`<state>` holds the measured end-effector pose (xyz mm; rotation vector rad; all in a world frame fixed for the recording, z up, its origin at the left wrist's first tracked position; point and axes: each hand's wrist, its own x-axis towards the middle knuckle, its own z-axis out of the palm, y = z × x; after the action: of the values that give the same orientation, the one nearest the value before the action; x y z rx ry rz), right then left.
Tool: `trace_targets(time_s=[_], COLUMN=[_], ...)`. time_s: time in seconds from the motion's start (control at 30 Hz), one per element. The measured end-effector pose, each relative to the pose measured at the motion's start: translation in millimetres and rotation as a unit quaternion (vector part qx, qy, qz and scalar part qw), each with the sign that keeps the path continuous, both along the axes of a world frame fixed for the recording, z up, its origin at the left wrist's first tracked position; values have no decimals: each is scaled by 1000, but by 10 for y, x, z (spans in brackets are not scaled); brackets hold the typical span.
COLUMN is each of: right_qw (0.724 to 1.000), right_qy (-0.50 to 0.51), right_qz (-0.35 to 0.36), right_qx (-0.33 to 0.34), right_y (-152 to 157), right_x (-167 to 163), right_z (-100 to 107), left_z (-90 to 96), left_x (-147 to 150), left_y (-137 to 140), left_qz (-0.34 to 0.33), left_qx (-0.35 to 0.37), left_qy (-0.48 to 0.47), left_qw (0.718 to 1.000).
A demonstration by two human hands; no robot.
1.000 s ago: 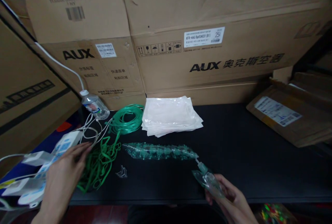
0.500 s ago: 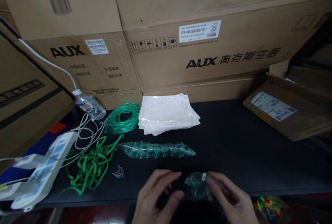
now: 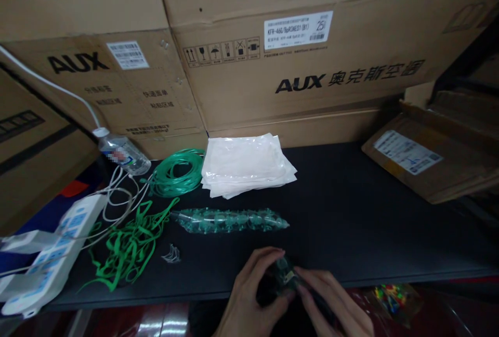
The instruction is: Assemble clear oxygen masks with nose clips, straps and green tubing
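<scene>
In front of me, at the table's near edge, I hold a translucent green plastic mask (image 3: 284,274) with a small pale piece on it. My left hand (image 3: 255,290) grips its left side, index finger over the top and thumb below. From the right, the fingers of my right hand (image 3: 325,295) are closed on it. Much of the mask is covered by my fingers. Beyond my hands lies a long clear bag of green plastic parts (image 3: 232,221). Several thin metal strips (image 3: 171,254) lie to the left, beside a tangle of green elastic straps (image 3: 127,243).
Coiled green tubing (image 3: 177,171) and a stack of white packets (image 3: 244,163) lie farther back. At left are a power strip (image 3: 58,251), cables and a tilted plastic bottle (image 3: 122,154). Large cartons (image 3: 234,98) wall the back; an open carton (image 3: 413,155) stands right.
My left hand has moved right and closed on the mask, which was in my right hand alone. The mask has turned and shifted slightly left. The view has tilted slightly.
</scene>
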<state>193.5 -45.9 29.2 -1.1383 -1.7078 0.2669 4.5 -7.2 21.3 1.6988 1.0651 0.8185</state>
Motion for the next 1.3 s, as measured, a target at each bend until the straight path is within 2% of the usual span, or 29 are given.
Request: trace_targets(time_s=[0.1,0.17,0.27,0.33,0.4,0.53,0.63,0.77,0.83,0.9,1.03,1.1,1.17,1.3], right_qw=[998,992,976,957,925,825,768,737,738,755,794,818,844,880], right_qy=[32,60,105,142,198,345,434,509,505,479,434,401,355,289], right_qz=[15,-3,-21,12,57,115,141,112,107,98,33,-14,-39,-15], right_qx=[-54,-106,-190,-252,-320,-434,-449,-431,-435,-437,-425,-413,-401,-376], right_y=[-21,-47,-60,-52,-53,-99,-126,-121,-113,-100,-40,5,49,105], right_x=[-32,-42,-66,-93,-128,-196,-229,-220,-195,-165,-128,-133,-158,-217], right_z=[-75,-156,-259,-280,-255,-148,-107,-101,-94,-80,-23,16,45,24], left_z=[-7,-7,-20,-45,-77,-103,-66,-21,-32,-58,-59,-13,41,82], left_x=[-9,-17,-12,5,21,29,27,27,24,9,-78,-137,-178,-169], left_y=[8,10,-10,-36,-56,-43,-8,2,-4,-6,16,34,53,93], left_qz=[13,38,74,85,98,106,78,47,32,27,105,118,86,40], left_qx=[-42,-57,-77,-90,-86,-17,-2,-24,-30,-39,-105,-132,-135,-149], left_qy=[-38,-55,-86,-131,-177,-203,-200,-169,-142,-130,-158,-149,-124,-104], left_qw=[998,996,991,984,976,973,977,984,989,990,976,973,979,983])
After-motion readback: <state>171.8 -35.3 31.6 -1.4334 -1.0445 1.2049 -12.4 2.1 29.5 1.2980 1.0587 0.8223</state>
